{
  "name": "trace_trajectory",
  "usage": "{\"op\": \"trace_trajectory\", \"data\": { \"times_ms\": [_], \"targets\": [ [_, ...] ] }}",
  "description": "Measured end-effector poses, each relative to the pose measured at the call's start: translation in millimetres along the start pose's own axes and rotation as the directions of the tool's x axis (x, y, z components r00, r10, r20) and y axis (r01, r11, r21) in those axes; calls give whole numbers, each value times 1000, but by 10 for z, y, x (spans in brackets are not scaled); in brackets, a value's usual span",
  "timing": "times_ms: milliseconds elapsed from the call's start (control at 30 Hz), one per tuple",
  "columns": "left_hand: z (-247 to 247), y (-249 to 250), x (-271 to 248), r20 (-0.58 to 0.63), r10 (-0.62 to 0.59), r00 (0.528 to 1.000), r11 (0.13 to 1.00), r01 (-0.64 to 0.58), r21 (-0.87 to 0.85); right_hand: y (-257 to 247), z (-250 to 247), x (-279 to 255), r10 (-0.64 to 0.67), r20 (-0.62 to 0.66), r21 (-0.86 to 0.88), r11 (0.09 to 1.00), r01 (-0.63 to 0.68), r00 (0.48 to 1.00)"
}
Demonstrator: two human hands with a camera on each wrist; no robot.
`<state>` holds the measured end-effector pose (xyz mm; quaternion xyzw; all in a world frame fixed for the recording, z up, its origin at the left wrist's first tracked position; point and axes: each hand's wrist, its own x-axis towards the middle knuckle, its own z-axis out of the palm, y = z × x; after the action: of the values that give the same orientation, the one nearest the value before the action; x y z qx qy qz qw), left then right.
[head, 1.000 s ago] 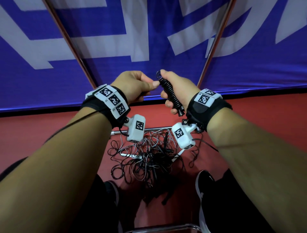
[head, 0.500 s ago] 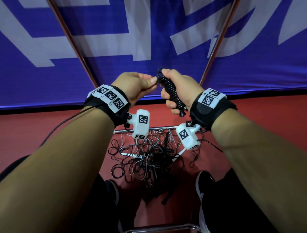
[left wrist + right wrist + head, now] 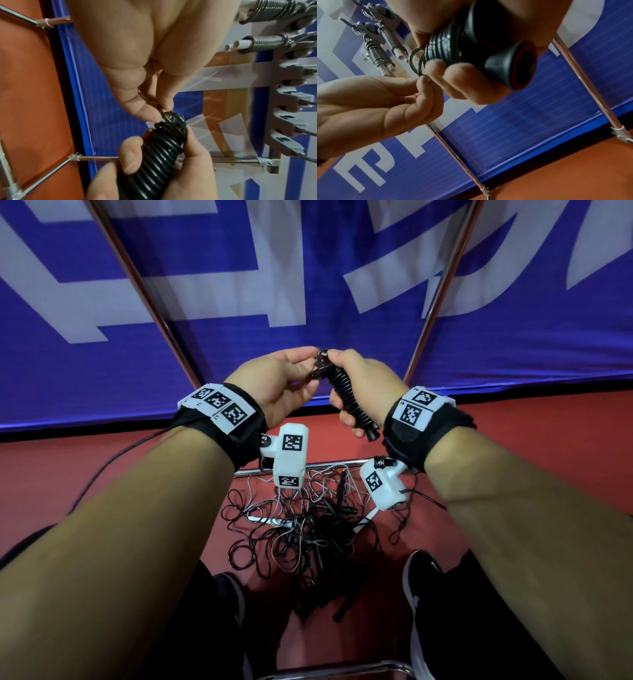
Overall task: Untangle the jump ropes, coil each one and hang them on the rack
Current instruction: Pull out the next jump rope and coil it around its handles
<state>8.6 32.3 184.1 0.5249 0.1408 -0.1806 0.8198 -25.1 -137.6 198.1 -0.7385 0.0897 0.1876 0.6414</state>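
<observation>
Now right hand (image 3: 363, 392) grips coiled rope (image 3: 346, 397); left hand (image 3: 274, 390) apparently pinches its end loop.

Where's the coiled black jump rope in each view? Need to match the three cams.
Head: coiled black jump rope centre, gripped by the right hand; the left hand pinches its top loop.
Left wrist: lower centre, right hand wrapped round it.
Right wrist: top centre, seen end-on, handle cap nearest the camera.
Shared landmark: the blue banner behind, also in the left wrist view and the right wrist view.
</observation>
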Motion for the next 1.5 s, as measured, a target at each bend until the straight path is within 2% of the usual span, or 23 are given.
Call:
{"op": "trace_trajectory", "data": {
  "times_ms": [167,367,633,733,867,1133,1367,1500],
  "targets": [
    [17,3,-22,29,-13,999,1000,12,19,6,4,6,4,-9,37,999,-4,1000],
    [-39,56,-14,53,56,997,990,-62,125,23,4,9,-14,17,76,997,12,1000],
    [26,2,-83,37,160,986,981,-163,107,0,4,17,-5,67,109,994,-2,998],
    [35,-11,-116,7,209,978,960,-206,191,15,10,27,-10,68,97,995,4,998],
    [42,21,-133,0,336,942,867,-309,390,-1,10,55,-12,24,71,997,10,1000],
    [81,11,-126,90,379,921,837,-383,390,-48,-21,59,-37,-39,-50,998,35,999],
    [123,-30,-122,78,372,925,873,-377,311,-24,-49,49,-120,-77,-152,982,108,990],
    [135,-63,-81,-12,380,925,878,-356,319,-2,-36,46,-134,-69,-220,968,116,989]
  ]
}}
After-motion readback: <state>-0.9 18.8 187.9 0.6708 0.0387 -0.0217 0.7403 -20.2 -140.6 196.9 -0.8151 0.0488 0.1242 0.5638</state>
